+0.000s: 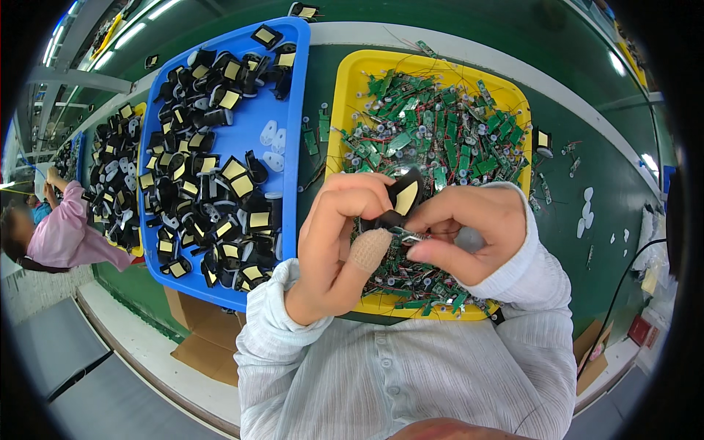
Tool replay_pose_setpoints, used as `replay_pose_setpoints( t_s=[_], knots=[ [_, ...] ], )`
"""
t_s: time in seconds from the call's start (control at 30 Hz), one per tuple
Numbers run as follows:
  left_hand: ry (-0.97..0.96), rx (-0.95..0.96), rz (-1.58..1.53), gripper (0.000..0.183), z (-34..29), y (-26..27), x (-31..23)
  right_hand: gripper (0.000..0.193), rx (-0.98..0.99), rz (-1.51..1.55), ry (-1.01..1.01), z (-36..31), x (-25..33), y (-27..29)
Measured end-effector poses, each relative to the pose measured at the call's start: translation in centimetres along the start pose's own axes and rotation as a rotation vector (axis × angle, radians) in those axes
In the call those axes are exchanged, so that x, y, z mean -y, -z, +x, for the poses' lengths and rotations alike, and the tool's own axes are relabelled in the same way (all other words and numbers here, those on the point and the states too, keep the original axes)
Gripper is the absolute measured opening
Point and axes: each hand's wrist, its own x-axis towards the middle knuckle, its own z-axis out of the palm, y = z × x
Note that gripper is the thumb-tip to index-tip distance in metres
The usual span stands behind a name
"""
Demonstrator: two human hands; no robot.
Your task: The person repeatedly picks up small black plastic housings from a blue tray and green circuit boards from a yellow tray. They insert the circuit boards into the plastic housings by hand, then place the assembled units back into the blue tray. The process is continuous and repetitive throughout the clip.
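Observation:
Above the yellow tray (339, 110), my left hand (326, 246) is closed around a black plastic housing (407, 192) with a pale yellow pad on its face. A tan bandage (370, 249) wraps the left thumb. My right hand (488, 224) pinches a small circuit board (405, 235) at the lower edge of the housing. Fingers partly cover the board, so how far it sits inside cannot be made out. Beneath both hands, the tray is heaped with green circuit boards (440, 125) that have thin wires and small round parts.
On the left stands a blue tray (246, 128) of black housings (209, 172) and several grey-white flat pieces (273, 161). Loose boards (311, 139) and white pieces (585, 213) lie on the green table (565, 172). A co-worker in pink (73, 227) sits far left. A black cable (623, 282) hangs at right.

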Motion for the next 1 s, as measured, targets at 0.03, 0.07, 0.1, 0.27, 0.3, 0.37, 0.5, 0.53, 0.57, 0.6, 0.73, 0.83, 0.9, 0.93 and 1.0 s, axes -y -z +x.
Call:
replay_pose_setpoints(
  t_s=[0.03, 0.07, 0.1, 0.27, 0.3, 0.37, 0.5, 0.53, 0.57, 0.6, 0.73, 0.83, 0.9, 0.93, 1.0],
  knots=[
    [-0.014, 0.025, 0.022, 0.018, 0.2, 0.1, -0.2, 0.016, -0.011, -0.018, 0.001, 0.0, -0.1, -0.1],
    [0.009, 0.009, -0.008, 0.018, 0.2, 0.1, -0.1, 0.015, -0.022, -0.036, 0.001, 0.0, -0.2, -0.2],
    [0.032, -0.006, -0.037, 0.017, 0.2, 0.0, -0.1, 0.015, -0.037, -0.008, -0.016, 0.0, -0.2, -0.2],
    [0.121, 0.007, -0.161, 0.033, 0.5, 0.0, -0.1, 0.015, -0.071, 0.134, -0.101, 0.3, -0.5, 0.1],
    [0.096, 0.030, -0.107, 0.041, 0.5, 0.1, 0.0, 0.015, -0.051, 0.178, -0.114, 0.2, -0.5, 0.2],
    [0.046, 0.018, -0.033, 0.041, 0.5, 0.2, 0.2, 0.015, -0.043, 0.192, -0.116, 0.2, -0.2, 0.2],
    [0.113, -0.017, 0.030, 0.035, 0.5, 0.6, -0.8, 0.014, -0.036, 0.138, -0.052, -0.1, 0.3, 0.7],
    [0.098, 0.004, 0.065, 0.033, 0.5, 0.8, -0.7, 0.014, -0.057, 0.168, -0.062, -0.1, 0.2, 0.7],
    [0.082, 0.025, 0.101, 0.033, 0.6, 0.9, -0.6, 0.015, -0.077, 0.198, -0.072, -0.2, 0.0, 0.7],
    [0.067, 0.046, 0.137, 0.034, 0.6, 1.0, -0.5, 0.015, -0.097, 0.229, -0.082, -0.2, -0.2, 0.7],
    [0.117, 0.043, 0.130, 0.037, 0.6, 0.7, -0.4, 0.018, -0.061, 0.523, -0.288, 0.1, -0.7, 0.7],
    [0.090, 0.045, 0.153, 0.035, 0.6, 0.7, -0.2, 0.018, -0.022, 0.635, -0.302, 0.4, -1.4, 0.5],
    [0.095, 0.052, 0.148, 0.034, 0.7, 0.7, -0.2, 0.017, -0.002, 0.664, -0.300, 0.6, -1.4, 0.5],
    [0.097, 0.054, 0.147, 0.034, 0.6, 0.7, -0.2, 0.018, 0.009, 0.686, -0.325, 0.7, -1.4, 0.6],
    [0.086, 0.046, 0.135, 0.034, 0.5, 0.6, -0.1, 0.018, 0.033, 0.730, -0.375, 0.9, -1.2, 0.7]
  ],
)
